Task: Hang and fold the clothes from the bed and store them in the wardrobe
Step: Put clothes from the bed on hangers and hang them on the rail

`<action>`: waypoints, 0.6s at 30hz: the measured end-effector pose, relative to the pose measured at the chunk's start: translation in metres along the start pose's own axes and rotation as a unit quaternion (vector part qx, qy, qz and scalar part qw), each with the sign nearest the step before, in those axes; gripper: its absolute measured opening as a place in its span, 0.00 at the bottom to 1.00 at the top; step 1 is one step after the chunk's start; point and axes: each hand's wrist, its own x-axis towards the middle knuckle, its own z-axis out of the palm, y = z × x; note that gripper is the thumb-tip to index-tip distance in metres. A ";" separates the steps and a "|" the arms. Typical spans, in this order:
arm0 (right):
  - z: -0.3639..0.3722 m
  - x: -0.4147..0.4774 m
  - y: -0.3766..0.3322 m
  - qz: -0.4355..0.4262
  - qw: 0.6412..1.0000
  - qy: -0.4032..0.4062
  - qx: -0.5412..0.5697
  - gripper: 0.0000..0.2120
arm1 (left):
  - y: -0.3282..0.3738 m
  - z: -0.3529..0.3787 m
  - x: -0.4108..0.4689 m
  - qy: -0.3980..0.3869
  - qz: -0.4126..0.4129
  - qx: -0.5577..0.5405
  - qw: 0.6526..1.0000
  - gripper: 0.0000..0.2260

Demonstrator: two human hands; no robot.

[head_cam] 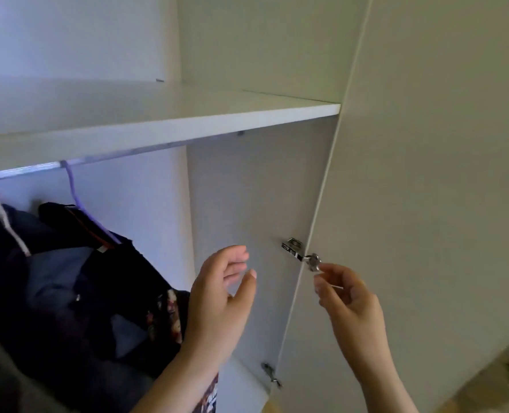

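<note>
Head view: left hand (pixel 222 296), right hand (pixel 347 296) spread, empty; soft dark clothes (pixel 68 278) at eight o'clock, probably light; grip purple hanger (pixel 75 195).

Light was dim and bluish at left, greyer at right; hanging dark clothes (pixel 68 278) sat in shadow, edges soft and bowed.

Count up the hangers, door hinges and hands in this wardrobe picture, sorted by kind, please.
Hangers: 2 (purple hanger, white hanger)
Door hinges: 2 (upper hinge, lower hinge)
Hands: 2 (left hand, right hand)
Total: 6
</note>
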 end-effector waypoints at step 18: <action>-0.333 -0.079 -0.002 0.007 0.928 0.354 -0.118 0.07 | 0.101 0.314 -0.109 -0.346 0.073 -0.161 0.921 0.12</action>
